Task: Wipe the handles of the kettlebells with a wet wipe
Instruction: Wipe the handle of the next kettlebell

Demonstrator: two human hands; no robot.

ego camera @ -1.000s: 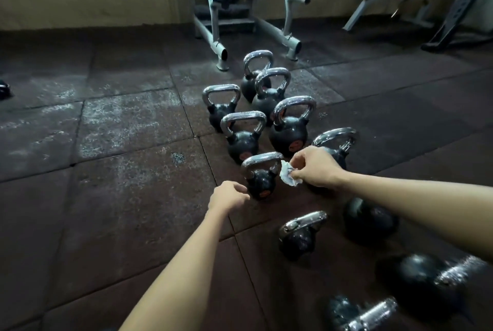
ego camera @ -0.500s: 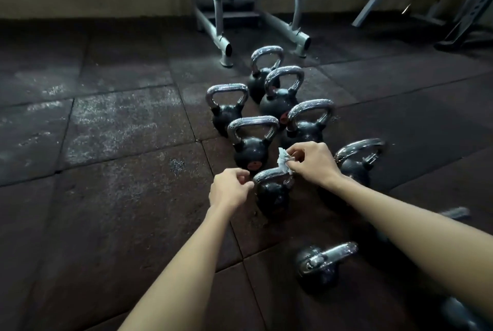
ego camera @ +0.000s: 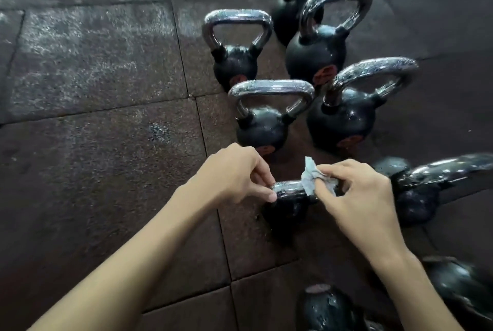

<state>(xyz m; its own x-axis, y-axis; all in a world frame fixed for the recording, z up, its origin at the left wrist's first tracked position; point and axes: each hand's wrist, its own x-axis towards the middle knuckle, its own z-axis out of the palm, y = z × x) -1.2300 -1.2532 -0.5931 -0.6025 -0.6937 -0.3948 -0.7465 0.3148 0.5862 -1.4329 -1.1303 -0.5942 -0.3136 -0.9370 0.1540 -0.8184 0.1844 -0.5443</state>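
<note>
**A:** Head view. Compared with half a second ago, the camera has dropped in close and the back wall is out of shot. The left hand (ego camera: 234,173) has gone from hovering beside the nearest kettlebell (ego camera: 288,213) to pinching its handle (ego camera: 289,188). The right hand (ego camera: 357,192) has brought the wet wipe (ego camera: 309,181) down from above the bar onto it.

**B:** Finger state?

**A:** Left: thumb and fingers clamped on the handle's left end. Right: thumb and fingertips bunched on the wipe, pressing it round the right half of the bar. One corner of the wipe sticks up.

**B:** What does that mean for the task?

**A:** Contact is made. My read is the left hand is steadying and the stroke on this handle is only starting.

**B:** Orientation?

**A:** The bell is upright on the floor mat (ego camera: 93,144), handle uppermost, facing the camera. The bar's long axis runs left to right across the picture, so the stroke should follow that line. Five upright kettlebells (ego camera: 262,130) stand just beyond. There are more to the right and below, but they're blurred. I can't tell which ones are already wiped.
</note>
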